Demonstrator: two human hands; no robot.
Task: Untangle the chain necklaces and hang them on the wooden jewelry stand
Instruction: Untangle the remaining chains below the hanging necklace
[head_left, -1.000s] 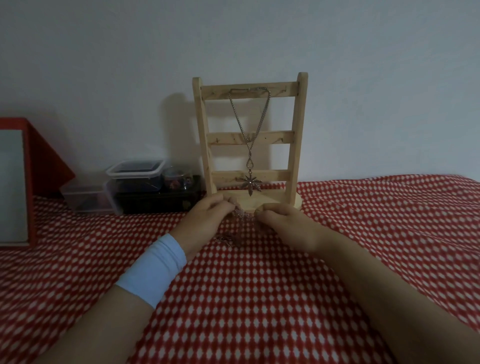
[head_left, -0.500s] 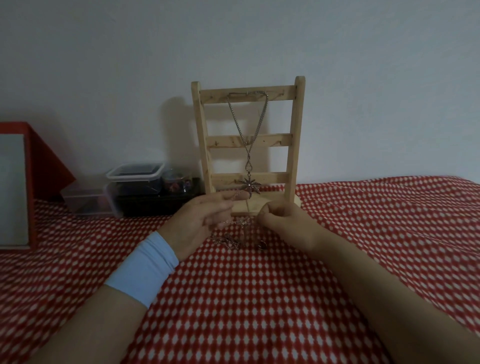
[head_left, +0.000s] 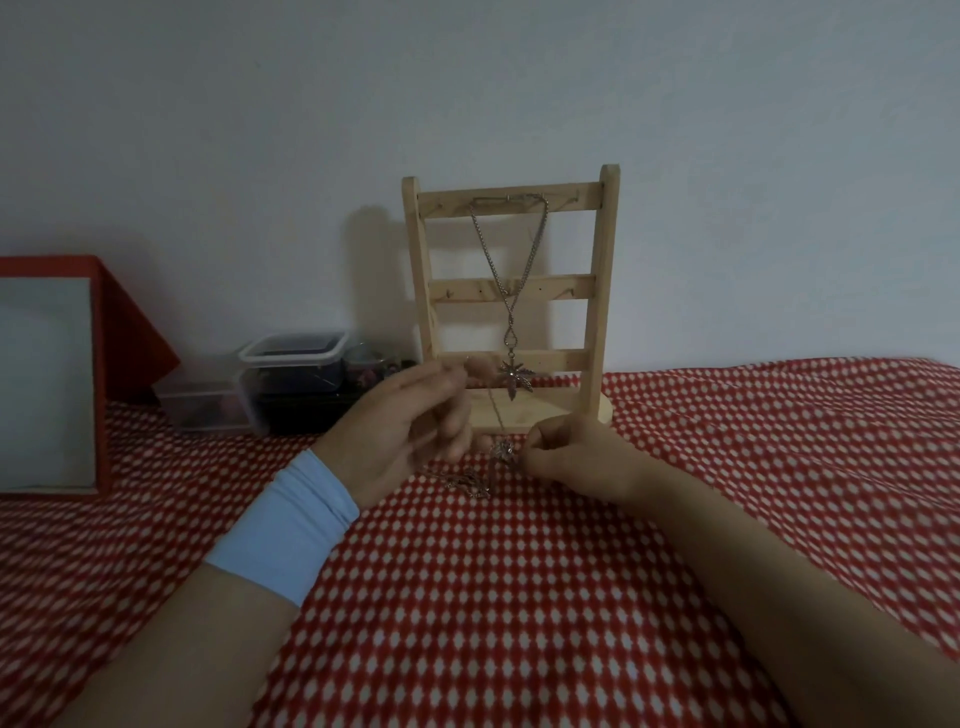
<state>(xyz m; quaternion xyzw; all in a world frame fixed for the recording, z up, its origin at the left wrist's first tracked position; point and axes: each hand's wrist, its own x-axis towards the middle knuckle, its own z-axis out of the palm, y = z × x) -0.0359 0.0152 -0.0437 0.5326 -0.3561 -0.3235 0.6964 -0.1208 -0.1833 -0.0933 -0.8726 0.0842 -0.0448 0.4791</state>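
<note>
The wooden jewelry stand (head_left: 597, 291) rises at the back of the red-and-white cloth, against the wall. One silver necklace with a leaf pendant (head_left: 515, 376) hangs from its top rail. A tangled heap of thin chains (head_left: 467, 480) lies on the cloth in front of the stand. My left hand (head_left: 410, 421), with a light blue wristband, is raised and pinches one chain strand that runs down to the knot. My right hand (head_left: 566, 452) rests on the cloth and pinches the knotted part (head_left: 504, 449) of the chains.
Clear plastic boxes (head_left: 291, 364) with small items stand left of the stand by the wall. A red-framed panel (head_left: 98, 374) leans at the far left. The patterned cloth (head_left: 519, 597) covers the whole surface in front.
My left hand has lifted up and to the left, pulling a chain strand taut out of the tangle. My right hand stays low on the knot.
</note>
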